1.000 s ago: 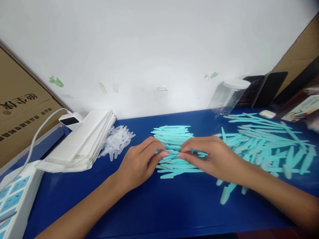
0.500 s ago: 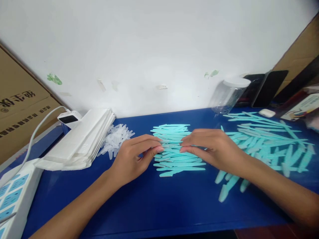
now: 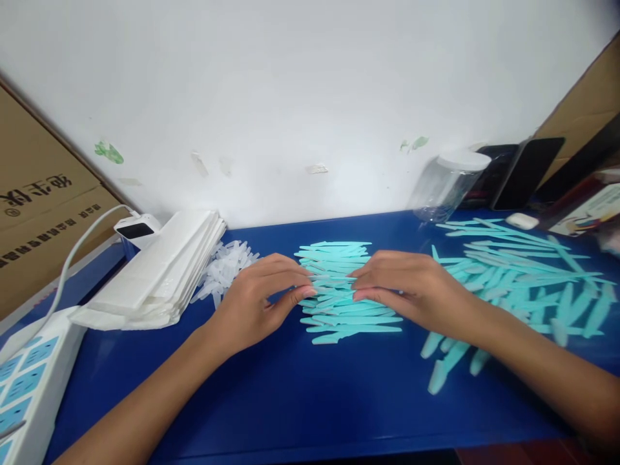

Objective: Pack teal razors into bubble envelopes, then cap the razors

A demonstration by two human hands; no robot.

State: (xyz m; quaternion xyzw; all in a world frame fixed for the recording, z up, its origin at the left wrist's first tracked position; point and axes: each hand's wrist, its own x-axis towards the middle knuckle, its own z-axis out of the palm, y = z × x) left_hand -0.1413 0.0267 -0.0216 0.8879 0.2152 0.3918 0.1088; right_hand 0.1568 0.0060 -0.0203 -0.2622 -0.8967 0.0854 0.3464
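Turquoise eyebrow razors (image 3: 336, 254) lie side by side in a stacked row at the middle of the table, roughly parallel. My left hand (image 3: 261, 300) pinches the left end of an eyebrow razor (image 3: 333, 278) over this row, thumb and fingers closed. Its other end is between the thumb and fingers of my right hand (image 3: 409, 287). The fingertips partly hide what they grip. A loose heap of more eyebrow razors (image 3: 504, 274), pointing in different directions, spreads beyond and under my right forearm. Small translucent plastic caps (image 3: 227, 265) are piled left of the row.
White pouches (image 3: 150, 271) are stacked at the left, near a white device with a dark screen (image 3: 135, 230) and a power strip (image 3: 36, 381). A clear jar (image 3: 445, 187), dark phone (image 3: 527, 173) and white case (image 3: 522, 221) stand at the back right. A cardboard box (image 3: 43, 200) borders the left.
Both hands stay over the row with almost the same pinch. The whole view has shifted very slightly; the rows and piles look the same.
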